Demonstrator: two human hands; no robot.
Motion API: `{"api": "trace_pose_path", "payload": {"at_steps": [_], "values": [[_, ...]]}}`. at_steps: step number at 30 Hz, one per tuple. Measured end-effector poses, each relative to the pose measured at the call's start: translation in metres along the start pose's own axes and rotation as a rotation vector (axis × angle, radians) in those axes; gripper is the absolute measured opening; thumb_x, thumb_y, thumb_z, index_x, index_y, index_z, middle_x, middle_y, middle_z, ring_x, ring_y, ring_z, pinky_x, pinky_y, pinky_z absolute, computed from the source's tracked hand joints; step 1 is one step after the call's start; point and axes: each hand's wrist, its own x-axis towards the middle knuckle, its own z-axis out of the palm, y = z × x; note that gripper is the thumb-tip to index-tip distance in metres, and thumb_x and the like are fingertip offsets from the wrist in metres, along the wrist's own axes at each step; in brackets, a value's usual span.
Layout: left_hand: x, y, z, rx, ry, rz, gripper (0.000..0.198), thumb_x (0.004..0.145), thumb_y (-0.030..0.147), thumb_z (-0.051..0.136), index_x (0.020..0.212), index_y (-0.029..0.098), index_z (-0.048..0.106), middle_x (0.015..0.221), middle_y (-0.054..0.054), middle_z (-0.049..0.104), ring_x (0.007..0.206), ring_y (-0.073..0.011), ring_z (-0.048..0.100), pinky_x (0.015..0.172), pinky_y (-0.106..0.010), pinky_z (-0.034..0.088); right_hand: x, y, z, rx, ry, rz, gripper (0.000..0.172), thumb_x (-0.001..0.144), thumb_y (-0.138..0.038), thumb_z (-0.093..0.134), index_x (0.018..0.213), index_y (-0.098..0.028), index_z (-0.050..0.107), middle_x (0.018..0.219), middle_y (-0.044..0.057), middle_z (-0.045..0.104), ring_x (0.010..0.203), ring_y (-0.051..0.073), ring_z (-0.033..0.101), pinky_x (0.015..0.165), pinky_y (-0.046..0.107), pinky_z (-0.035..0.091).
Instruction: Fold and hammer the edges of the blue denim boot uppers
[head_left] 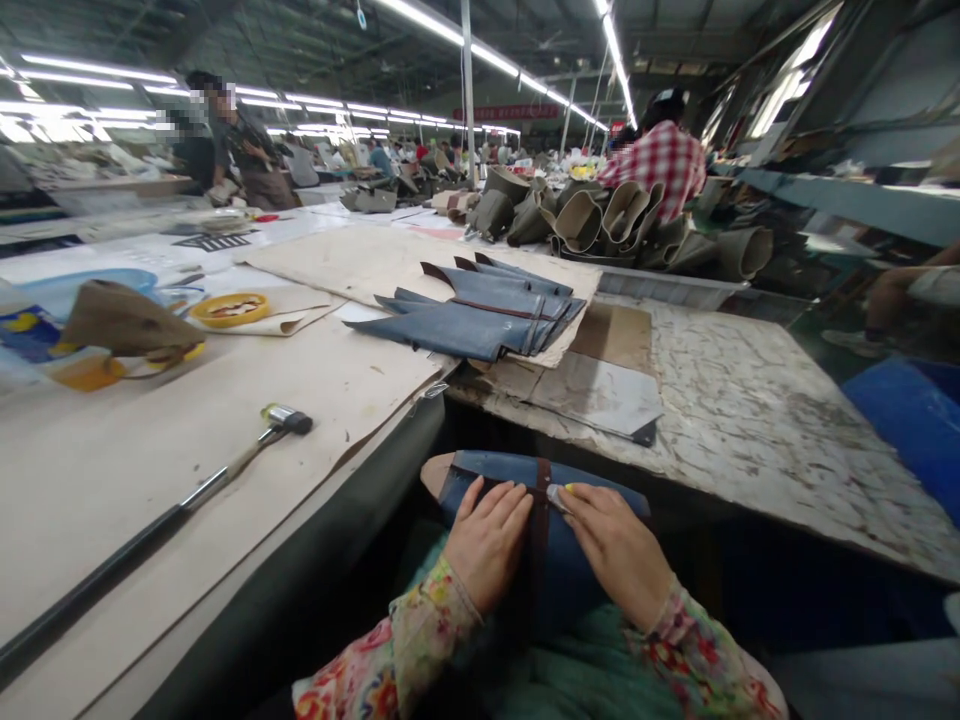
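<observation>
A blue leather piece [577, 560] with dark brown strips lies over my lap, a tan tip [437, 475] showing at its left end. My left hand [489, 540] rests on top of it, fingers stretched out along the brown cross strip [541, 474]. Close to its right, my right hand [619, 545] is closed in a pinch around a small pale tool with a yellow bit [556, 497]. The tool's tip touches the leather beside the strip. Most of the tool is hidden by the fingers, so its kind cannot be made out.
Blue leather pieces [480, 310] are stacked ahead on the table. A long-handled hammer [225, 480] lies left, near a yellow dish [229, 308] and a brown leather piece [127, 325]. Olive boot shafts [581, 220] fill a tray behind. A co-worker in a checked shirt [660, 165] is beyond.
</observation>
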Motion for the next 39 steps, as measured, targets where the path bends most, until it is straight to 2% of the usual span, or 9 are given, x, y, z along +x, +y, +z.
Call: {"api": "trace_pose_path", "payload": {"at_steps": [8, 15, 18, 25, 31, 35, 39], "values": [[-0.003, -0.005, -0.007, 0.061, 0.022, -0.058, 0.033, 0.086, 0.020, 0.041, 0.118, 0.020, 0.052, 0.117, -0.002, 0.058, 0.113, -0.0163, 0.046, 0.108, -0.039, 0.014, 0.013, -0.016, -0.020, 0.075, 0.024, -0.107, 0.032, 0.088, -0.019, 0.040, 0.115, -0.019, 0.057, 0.113, 0.007, 0.059, 0.105, 0.020, 0.050, 0.093, 0.039, 0.043], [-0.007, -0.013, -0.011, 0.084, -0.013, -0.076, 0.034, 0.087, 0.022, 0.040, 0.120, 0.020, 0.051, 0.119, -0.003, 0.057, 0.113, -0.0167, 0.046, 0.109, -0.039, 0.014, 0.026, -0.028, 0.010, 0.060, -0.049, -0.138, 0.029, 0.086, -0.015, 0.042, 0.109, -0.016, 0.061, 0.108, 0.008, 0.061, 0.099, 0.022, 0.053, 0.089, 0.039, 0.046], [-0.010, -0.022, -0.018, 0.115, -0.016, -0.105, 0.034, 0.088, 0.022, 0.039, 0.119, 0.020, 0.052, 0.118, -0.003, 0.058, 0.113, -0.0165, 0.046, 0.108, -0.039, 0.016, 0.035, -0.034, 0.016, 0.091, -0.052, -0.170, 0.030, 0.086, -0.015, 0.041, 0.109, -0.018, 0.061, 0.108, 0.008, 0.062, 0.099, 0.021, 0.053, 0.089, 0.039, 0.046], [-0.018, -0.046, -0.034, 0.120, -0.002, -0.202, 0.032, 0.089, 0.022, 0.039, 0.118, 0.023, 0.052, 0.118, 0.000, 0.058, 0.113, -0.0169, 0.046, 0.108, -0.040, 0.010, 0.064, -0.057, 0.026, 0.136, -0.115, -0.186, 0.030, 0.086, -0.015, 0.042, 0.109, -0.018, 0.060, 0.109, 0.007, 0.061, 0.100, 0.020, 0.052, 0.088, 0.035, 0.046], [-0.019, -0.053, -0.040, 0.168, 0.013, -0.270, 0.031, 0.088, 0.024, 0.037, 0.113, 0.018, 0.055, 0.112, -0.005, 0.061, 0.106, -0.0201, 0.051, 0.102, -0.043, 0.023, 0.082, -0.070, 0.034, 0.123, -0.125, -0.187, 0.030, 0.086, -0.014, 0.042, 0.108, -0.021, 0.061, 0.109, 0.006, 0.061, 0.097, 0.019, 0.053, 0.085, 0.033, 0.048], [-0.018, -0.051, -0.039, 0.203, 0.024, -0.277, 0.031, 0.088, 0.023, 0.039, 0.113, 0.021, 0.056, 0.112, -0.005, 0.060, 0.105, -0.0196, 0.051, 0.100, -0.042, 0.029, 0.076, -0.066, 0.030, 0.109, -0.107, -0.180, 0.030, 0.085, -0.014, 0.042, 0.108, -0.021, 0.061, 0.108, 0.006, 0.061, 0.097, 0.019, 0.053, 0.084, 0.032, 0.048], [-0.019, -0.050, -0.039, 0.205, 0.019, -0.292, 0.030, 0.088, 0.026, 0.041, 0.113, 0.027, 0.056, 0.114, -0.003, 0.059, 0.107, -0.0206, 0.050, 0.098, -0.045, 0.031, 0.052, -0.045, 0.017, 0.022, -0.109, -0.168, 0.033, 0.084, -0.011, 0.041, 0.110, -0.019, 0.060, 0.108, 0.007, 0.061, 0.097, 0.021, 0.054, 0.086, 0.036, 0.047]]}}
